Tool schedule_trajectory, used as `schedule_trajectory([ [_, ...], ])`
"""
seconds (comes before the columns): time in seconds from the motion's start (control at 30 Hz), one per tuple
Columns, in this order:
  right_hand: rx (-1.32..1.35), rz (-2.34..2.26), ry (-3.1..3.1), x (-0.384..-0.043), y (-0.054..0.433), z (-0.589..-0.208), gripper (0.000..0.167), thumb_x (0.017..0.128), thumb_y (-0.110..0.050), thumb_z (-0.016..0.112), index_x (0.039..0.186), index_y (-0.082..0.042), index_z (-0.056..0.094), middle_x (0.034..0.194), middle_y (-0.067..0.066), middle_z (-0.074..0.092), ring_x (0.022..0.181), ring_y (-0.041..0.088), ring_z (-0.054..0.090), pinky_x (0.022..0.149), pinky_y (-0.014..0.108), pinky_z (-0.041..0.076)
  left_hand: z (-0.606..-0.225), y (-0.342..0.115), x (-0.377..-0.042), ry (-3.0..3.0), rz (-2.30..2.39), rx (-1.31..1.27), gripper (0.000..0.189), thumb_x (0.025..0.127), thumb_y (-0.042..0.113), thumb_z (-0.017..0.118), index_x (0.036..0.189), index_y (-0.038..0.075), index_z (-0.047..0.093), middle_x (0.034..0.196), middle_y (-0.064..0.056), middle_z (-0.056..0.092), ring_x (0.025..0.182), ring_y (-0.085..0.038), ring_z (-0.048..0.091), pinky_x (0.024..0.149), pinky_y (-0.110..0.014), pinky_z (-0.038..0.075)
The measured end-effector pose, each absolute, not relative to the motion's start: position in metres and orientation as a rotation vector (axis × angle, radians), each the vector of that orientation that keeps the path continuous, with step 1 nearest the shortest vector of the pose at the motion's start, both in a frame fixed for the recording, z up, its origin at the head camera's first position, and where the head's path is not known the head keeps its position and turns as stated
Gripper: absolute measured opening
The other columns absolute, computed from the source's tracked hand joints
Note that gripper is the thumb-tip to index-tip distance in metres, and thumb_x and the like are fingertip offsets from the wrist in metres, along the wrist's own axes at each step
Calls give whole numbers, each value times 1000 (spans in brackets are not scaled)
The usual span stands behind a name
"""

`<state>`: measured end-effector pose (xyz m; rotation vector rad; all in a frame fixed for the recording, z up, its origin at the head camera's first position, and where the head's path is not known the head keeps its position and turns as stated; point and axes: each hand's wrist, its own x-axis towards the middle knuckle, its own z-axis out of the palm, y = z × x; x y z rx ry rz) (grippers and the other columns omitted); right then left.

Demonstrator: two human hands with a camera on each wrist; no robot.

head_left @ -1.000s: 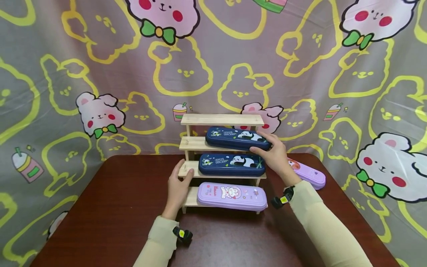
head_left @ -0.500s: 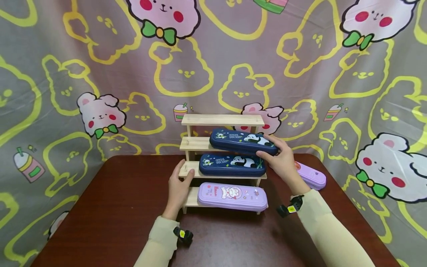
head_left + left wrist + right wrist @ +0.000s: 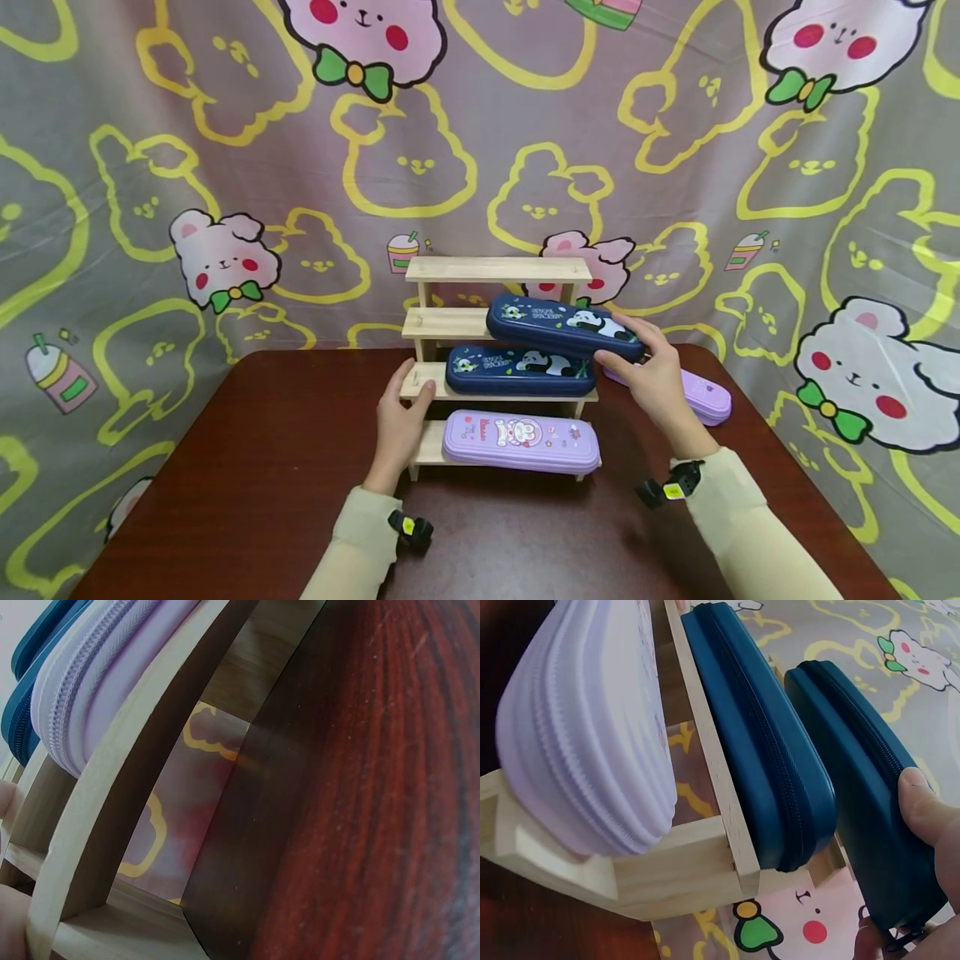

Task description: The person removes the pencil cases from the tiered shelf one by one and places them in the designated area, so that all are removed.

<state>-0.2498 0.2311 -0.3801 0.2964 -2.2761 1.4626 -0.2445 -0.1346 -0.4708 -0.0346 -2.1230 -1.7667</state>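
Observation:
A navy pencil case [image 3: 551, 325] with a panda print is pinched at its right end by my right hand [image 3: 654, 375]. It slants down to the right, in front of the third tier of the stepped wooden rack [image 3: 498, 268]. In the right wrist view, the thumb presses on the zipped side of this navy pencil case [image 3: 870, 787]. A second navy panda pencil case [image 3: 517, 375] lies on the tier below, and a lavender pencil case [image 3: 521, 442] with a rabbit print on the lowest. My left hand [image 3: 400, 421] grips the rack's left end, thumb in front.
Another lavender pencil case [image 3: 707, 396] lies on the dark red wooden table [image 3: 277, 467], right of the rack and partly hidden by the right hand. Behind stands a patterned cloth [image 3: 420, 158]. The rack's top tier is bare.
My right hand has moved right and slightly down, drawing the upper navy pencil case along, and that case tilts more now. The left hand stays where it was on the rack.

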Motion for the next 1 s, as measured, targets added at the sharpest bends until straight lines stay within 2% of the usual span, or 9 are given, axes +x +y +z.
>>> schedule_trajectory([
  [0.17, 267, 1466, -2267, -241, 239, -384, 63, 87, -18, 77, 145, -19, 53, 143, 10, 43, 120, 27, 43, 87, 15, 47, -472, -135, -246, -2119, -1765, -40, 58, 95, 34, 67, 147, 19, 46, 147, -2, 47, 136, -17, 39, 113, -41, 30],
  [0.33, 239, 1439, -2251, -233, 248, -387, 62, 87, -17, 77, 145, -19, 53, 141, 12, 43, 118, 27, 42, 85, 13, 47, -472, -135, -246, -2114, -1759, -48, 58, 95, 34, 67, 148, 18, 46, 147, -2, 47, 137, -18, 39, 113, -42, 30],
  [0.6, 162, 1390, -2257, -221, 266, -393, 61, 87, -23, 77, 144, -23, 54, 143, 8, 42, 123, 27, 40, 83, 11, 46, -473, -135, -245, -2127, -1752, -28, 57, 95, 35, 66, 147, 20, 47, 146, -1, 48, 136, -17, 40, 113, -41, 30],
  [0.87, 153, 1368, -2244, -208, 285, -398, 62, 86, -14, 78, 143, -18, 54, 143, 7, 42, 116, 20, 41, 83, 7, 44, -473, -135, -245, -2128, -1754, -32, 57, 95, 35, 66, 147, 20, 47, 146, -1, 48, 136, -16, 39, 113, -41, 30],
  [1.0, 120, 1349, -2245, -202, 292, -398, 63, 86, -8, 77, 144, -13, 53, 142, 11, 41, 114, 18, 42, 83, 5, 43, -471, -135, -244, -2127, -1758, -46, 58, 96, 36, 66, 148, 19, 46, 147, -2, 47, 137, -17, 38, 113, -42, 30],
])
